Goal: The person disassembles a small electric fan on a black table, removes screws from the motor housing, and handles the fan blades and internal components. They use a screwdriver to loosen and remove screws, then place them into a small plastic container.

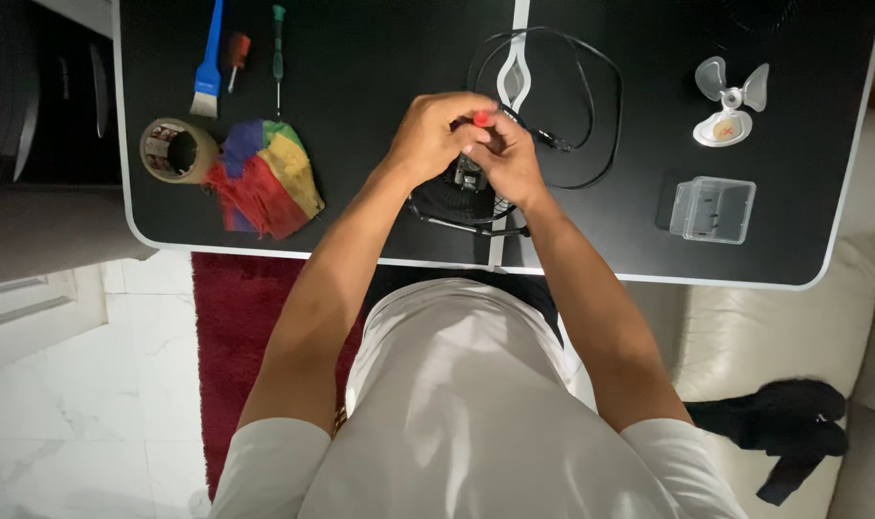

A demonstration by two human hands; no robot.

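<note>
Evenly lit from above, moderately bright, colours a little warm. Matte black counter [380, 58] soaking up light, hardly any glare, only faint sheen near top centre. Soft shadows across white shirt [476, 404] at lower centre. Marble floor [82, 413] at lower left pale, slightly washed out. Mild motion softness on hands at centre. Slight wide-angle bending along counter edges at left and right.

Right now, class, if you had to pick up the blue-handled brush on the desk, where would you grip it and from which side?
Probably grip the blue-handled brush by its long blue handle, coming from above. It lies flat on the black desk, handle towards the far edge, pale bristles nearer the tape roll. The small red screwdriver lies close on one side, so pinch across the handle's upper part.
</note>
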